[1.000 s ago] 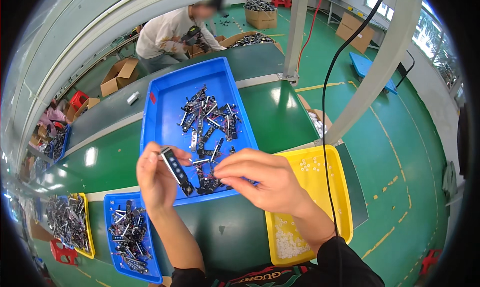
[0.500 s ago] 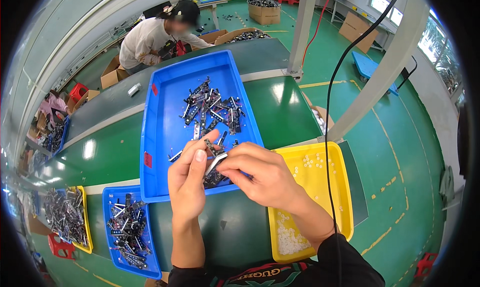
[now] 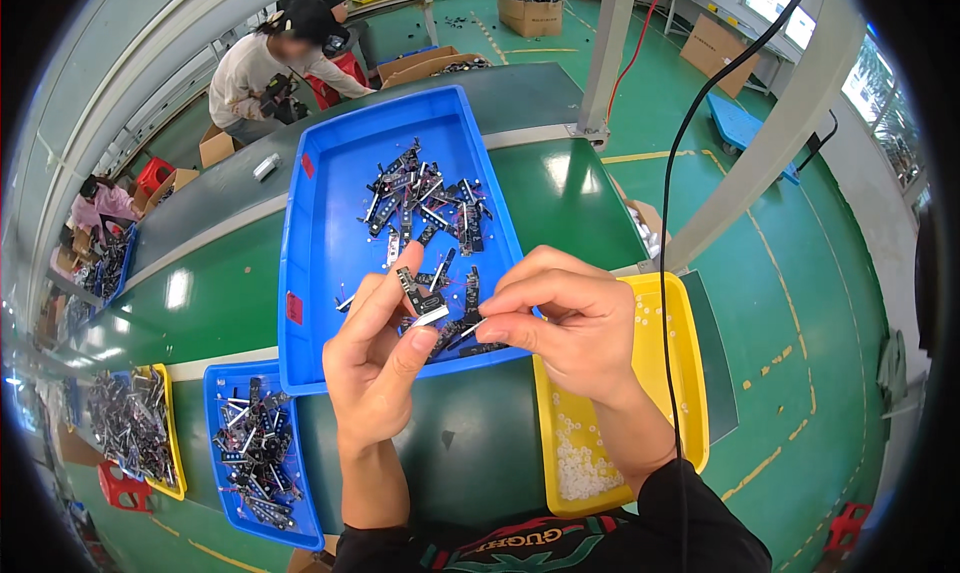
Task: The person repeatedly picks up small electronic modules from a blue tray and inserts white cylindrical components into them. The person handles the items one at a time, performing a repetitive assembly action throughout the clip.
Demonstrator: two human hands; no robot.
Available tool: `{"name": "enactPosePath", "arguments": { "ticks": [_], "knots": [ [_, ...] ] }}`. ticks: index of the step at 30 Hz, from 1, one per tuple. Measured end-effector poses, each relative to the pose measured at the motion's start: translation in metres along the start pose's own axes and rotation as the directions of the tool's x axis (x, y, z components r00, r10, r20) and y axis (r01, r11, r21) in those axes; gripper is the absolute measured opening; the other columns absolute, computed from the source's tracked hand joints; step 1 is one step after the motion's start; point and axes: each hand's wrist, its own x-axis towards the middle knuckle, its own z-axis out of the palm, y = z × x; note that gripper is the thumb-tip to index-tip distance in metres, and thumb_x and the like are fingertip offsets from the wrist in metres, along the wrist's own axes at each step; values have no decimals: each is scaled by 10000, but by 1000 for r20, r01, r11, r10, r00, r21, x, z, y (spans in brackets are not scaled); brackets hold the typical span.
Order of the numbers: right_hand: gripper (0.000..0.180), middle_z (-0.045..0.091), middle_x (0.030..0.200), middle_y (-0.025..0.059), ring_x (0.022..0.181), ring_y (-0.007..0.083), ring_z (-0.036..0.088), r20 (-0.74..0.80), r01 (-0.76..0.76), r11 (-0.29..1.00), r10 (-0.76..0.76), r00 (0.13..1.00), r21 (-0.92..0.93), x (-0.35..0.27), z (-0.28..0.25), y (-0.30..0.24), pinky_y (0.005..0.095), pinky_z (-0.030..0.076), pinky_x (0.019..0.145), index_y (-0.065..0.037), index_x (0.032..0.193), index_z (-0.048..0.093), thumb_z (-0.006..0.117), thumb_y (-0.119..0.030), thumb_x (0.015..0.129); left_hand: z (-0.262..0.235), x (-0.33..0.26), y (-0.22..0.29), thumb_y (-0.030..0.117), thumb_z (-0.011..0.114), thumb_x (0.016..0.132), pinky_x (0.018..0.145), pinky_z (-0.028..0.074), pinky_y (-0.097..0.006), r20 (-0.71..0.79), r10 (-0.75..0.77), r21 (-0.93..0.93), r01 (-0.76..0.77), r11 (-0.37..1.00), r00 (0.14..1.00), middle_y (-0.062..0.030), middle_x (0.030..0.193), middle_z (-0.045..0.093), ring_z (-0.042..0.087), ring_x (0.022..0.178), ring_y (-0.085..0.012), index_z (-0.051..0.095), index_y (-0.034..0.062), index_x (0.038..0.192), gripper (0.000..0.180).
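Note:
Over the near end of a large blue tray [image 3: 335, 153], my left hand [image 3: 370, 378] pinches a small black circuit board [image 3: 421, 295] with a white strip along its lower edge. My right hand [image 3: 580, 328] is just to the right, apart from the board, its thumb and forefinger closed together. A thin pale sliver shows at those fingertips; whether they hold it or it lies in the tray behind, I cannot make out. Similar black boards [image 3: 408, 195] with thin wires lie heaped in the tray beyond my hands.
Right of my hands, a yellow tray [image 3: 690, 373] contains small white rings. To the left stand a small blue tray [image 3: 213, 413] and a yellow tray [image 3: 172, 428], both full of boards. A black cable [image 3: 668, 233] hangs at the right. Across the bench a person [image 3: 255, 78] works.
My right hand has drawn away to the right from the board it was touching. My left hand has turned the board, which now shows more of its face. The person across has shifted left.

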Motion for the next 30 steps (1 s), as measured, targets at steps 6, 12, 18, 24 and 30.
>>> {"name": "enactPosePath", "arguments": {
  "ticks": [6, 12, 18, 24, 30],
  "knots": [
    [144, 623, 938, 134, 758, 132, 596, -21, -7, 1000, 6, 1000, -13, 2, 0, -9, 220, 464, 633, 73, 943, 678, 658, 93, 802, 7, 0, 1, 54, 600, 893, 858, 456, -331, 36, 16, -111, -12, 994, 999, -176, 1193, 541, 512, 997, -200, 416, -101, 1353, 520],
    [201, 625, 927, 91, 746, 104, 560, -34, 14, 999, -13, 999, 41, 1, 4, -4, 228, 444, 654, 17, 1027, 680, 659, 52, 831, 1, -1, 6, 135, 544, 933, 752, 501, -350, -21, -166, -149, 161, 976, 986, -122, 978, 594, 586, 862, -201, 418, -65, 1366, 493],
    [194, 615, 931, 83, 739, 75, 546, -6, -45, 983, 47, 999, 178, 1, 3, -1, 210, 438, 644, 18, 1022, 675, 651, 67, 836, 7, 9, 9, 88, 531, 933, 703, 515, -322, -191, -317, -516, 179, 837, 929, -106, 954, 586, 594, 804, -188, 370, -39, 1395, 506],
    [179, 609, 896, 72, 690, 71, 540, 25, -113, 981, 111, 994, 156, -2, 9, 0, 208, 435, 619, 18, 990, 679, 675, 62, 817, 6, 6, 12, -1, 610, 854, 696, 491, -247, -269, -271, -423, 139, 896, 924, -90, 1016, 521, 533, 844, -143, 392, -6, 1362, 553],
    [179, 636, 936, 138, 785, 139, 585, 83, -98, 991, 90, 992, 93, -2, 8, -1, 235, 457, 665, 62, 954, 660, 668, 116, 784, 11, 3, 15, -32, 636, 832, 716, 507, -266, -275, -200, -395, 79, 915, 940, -121, 992, 562, 579, 841, -161, 437, 21, 1285, 498]
  ]
}}
